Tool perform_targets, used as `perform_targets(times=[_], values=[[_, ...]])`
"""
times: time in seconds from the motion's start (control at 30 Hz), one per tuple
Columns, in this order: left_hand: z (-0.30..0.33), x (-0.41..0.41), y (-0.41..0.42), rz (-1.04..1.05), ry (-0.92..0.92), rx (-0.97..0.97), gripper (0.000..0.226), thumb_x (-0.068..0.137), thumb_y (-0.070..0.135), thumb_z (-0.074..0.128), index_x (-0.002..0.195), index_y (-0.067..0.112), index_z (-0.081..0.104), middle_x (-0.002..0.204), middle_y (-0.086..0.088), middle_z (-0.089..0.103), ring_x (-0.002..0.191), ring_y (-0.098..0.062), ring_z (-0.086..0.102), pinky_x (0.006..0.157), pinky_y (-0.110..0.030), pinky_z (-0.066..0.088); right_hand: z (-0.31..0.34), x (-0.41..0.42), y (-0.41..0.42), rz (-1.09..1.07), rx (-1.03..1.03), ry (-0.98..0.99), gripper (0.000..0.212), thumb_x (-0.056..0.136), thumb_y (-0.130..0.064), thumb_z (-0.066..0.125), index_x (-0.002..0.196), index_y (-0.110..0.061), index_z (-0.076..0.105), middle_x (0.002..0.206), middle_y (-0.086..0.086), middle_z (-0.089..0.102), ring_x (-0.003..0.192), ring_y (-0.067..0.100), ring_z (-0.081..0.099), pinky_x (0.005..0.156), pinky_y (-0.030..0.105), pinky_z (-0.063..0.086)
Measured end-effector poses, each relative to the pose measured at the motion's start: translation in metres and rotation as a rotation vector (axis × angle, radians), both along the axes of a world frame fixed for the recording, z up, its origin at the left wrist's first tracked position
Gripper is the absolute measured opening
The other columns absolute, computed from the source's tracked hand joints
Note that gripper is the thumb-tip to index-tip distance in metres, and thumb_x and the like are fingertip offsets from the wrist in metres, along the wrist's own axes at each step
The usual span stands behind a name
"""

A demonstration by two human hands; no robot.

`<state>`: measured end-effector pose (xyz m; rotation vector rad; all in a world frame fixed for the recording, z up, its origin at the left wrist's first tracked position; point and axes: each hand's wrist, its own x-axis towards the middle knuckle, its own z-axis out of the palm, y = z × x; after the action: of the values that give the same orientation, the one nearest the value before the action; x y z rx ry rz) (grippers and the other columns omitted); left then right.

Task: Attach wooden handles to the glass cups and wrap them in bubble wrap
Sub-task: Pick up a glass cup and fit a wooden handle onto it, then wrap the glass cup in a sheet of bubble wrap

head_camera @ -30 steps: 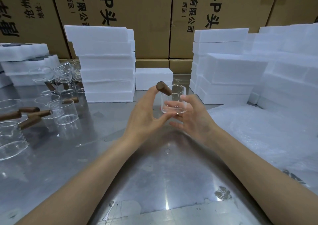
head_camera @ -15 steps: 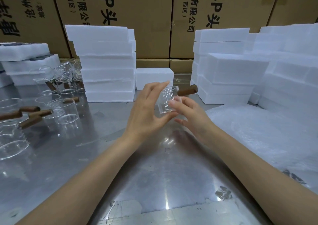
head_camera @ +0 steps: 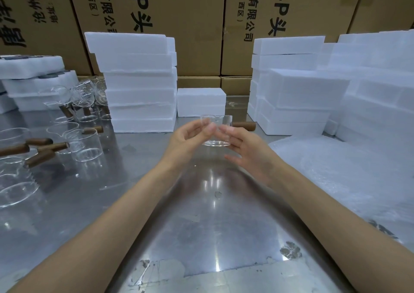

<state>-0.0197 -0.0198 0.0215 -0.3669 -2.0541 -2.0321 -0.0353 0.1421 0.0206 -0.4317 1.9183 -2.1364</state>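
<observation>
I hold a clear glass cup (head_camera: 220,122) upright above the metal table (head_camera: 201,225), between both hands. Its brown wooden handle (head_camera: 245,125) sticks out to the right. My left hand (head_camera: 188,140) grips the cup's left side with thumb and fingers. My right hand (head_camera: 244,149) supports its right side and base, fingers spread. A sheet of bubble wrap (head_camera: 336,169) lies flat on the table at the right. Several more glass cups with wooden handles (head_camera: 49,147) stand at the left.
Stacks of white foam blocks stand behind: a tall one (head_camera: 139,86) at centre left, a single block (head_camera: 201,102) in the middle, large stacks (head_camera: 313,91) at the right. Foam trays (head_camera: 31,77) sit far left. Cardboard boxes (head_camera: 179,12) wall the back.
The cup has been turned in my hands: its handle swung from pointing up-left to pointing right, and the cup now stands upright.
</observation>
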Motion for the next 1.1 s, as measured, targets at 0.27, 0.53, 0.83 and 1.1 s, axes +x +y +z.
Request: perform_targets(times=[0.27,0.53,0.83,1.1], values=[[-0.009,-0.008,-0.005,-0.002,-0.006,-0.026,0.043,0.081,0.010,0.072,0.121,0.011,0.059,0.114,-0.003,0.066,0.097,0.002,0.065,0.082,-0.014,0.051,0.007,-0.003,0.014,-0.437,0.026,-0.015,0.017,0.093,-0.035,0.056,0.086,-0.021,0.061,0.079,-0.004,0.057,0.073,0.008,0.055,0.066,0.022,0.048],[-0.022,-0.016,-0.010,-0.003,0.058,-0.344,0.037,0.075,0.022,0.078,0.106,0.033,0.060,0.105,0.012,0.065,0.111,-0.010,0.060,0.101,-0.024,0.044,-0.001,-0.009,0.016,-0.510,0.415,0.094,0.015,0.098,-0.028,0.044,0.093,-0.018,0.054,0.080,-0.006,0.060,0.064,0.010,0.050,0.056,0.023,0.041],[-0.024,-0.015,-0.011,0.050,0.059,-0.513,0.036,0.078,0.036,0.075,0.104,0.048,0.054,0.112,0.002,0.056,0.103,-0.008,0.056,0.072,-0.004,0.039,-0.005,-0.009,0.018,-0.549,0.813,0.205,0.021,0.097,-0.034,0.039,0.089,-0.021,0.054,0.089,-0.002,0.066,0.072,0.017,0.056,0.071,0.036,0.046],[-0.020,-0.015,-0.012,0.085,0.014,-0.389,0.073,0.072,0.065,0.061,0.131,0.024,0.053,0.111,0.009,0.057,0.111,-0.007,0.054,0.082,-0.010,0.038,0.005,-0.006,0.046,-0.789,1.433,0.306,0.033,0.089,-0.022,0.054,0.117,-0.006,0.048,0.119,0.014,0.047,0.111,0.032,0.043,0.072,0.034,0.032]])
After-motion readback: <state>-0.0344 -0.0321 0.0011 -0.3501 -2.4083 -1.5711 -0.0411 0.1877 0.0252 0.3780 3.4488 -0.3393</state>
